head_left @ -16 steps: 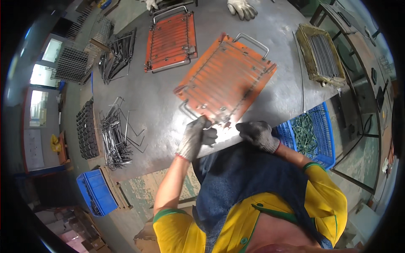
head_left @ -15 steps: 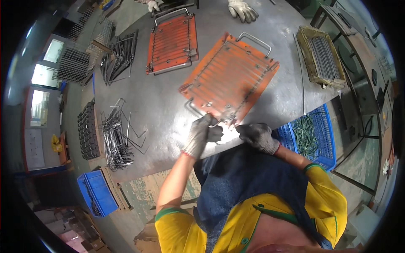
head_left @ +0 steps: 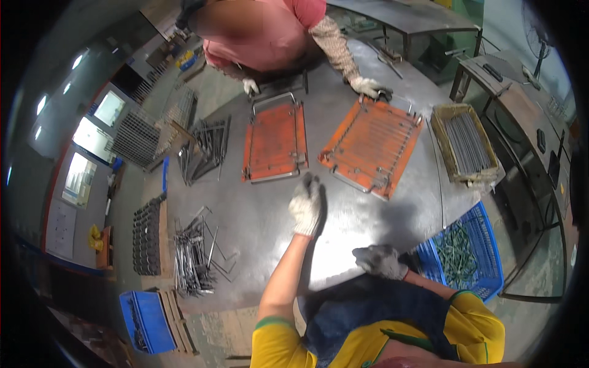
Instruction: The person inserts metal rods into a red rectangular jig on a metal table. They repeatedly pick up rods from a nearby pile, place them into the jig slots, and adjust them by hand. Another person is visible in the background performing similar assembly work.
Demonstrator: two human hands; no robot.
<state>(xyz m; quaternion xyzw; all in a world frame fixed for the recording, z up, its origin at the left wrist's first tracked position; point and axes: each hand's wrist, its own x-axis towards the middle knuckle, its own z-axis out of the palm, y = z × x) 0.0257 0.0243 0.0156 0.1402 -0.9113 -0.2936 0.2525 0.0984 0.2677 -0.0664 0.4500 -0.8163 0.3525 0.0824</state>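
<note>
My left hand, in a pale glove with dark fingertips, reaches over the table with fingers stretched out and nothing in them. Just beyond it lies an orange jig plate with rods across it and a bent wire handle at its far end. A second orange jig plate lies tilted to the right, away from both my hands. A co-worker's gloved hand is at its far edge. Close to the table's near edge, my right hand hovers with dark fingers apart, holding nothing.
On the metal table, bent wire pieces lie at left, with dark metal parts behind. A box of rods stands at right. A blue basket with green pieces sits below the right edge. A co-worker stands opposite.
The right jig plate has left my hands and lies farther off, under the co-worker's hand. My left hand has moved forward; my right hand stays near the edge. The view has tilted up.
</note>
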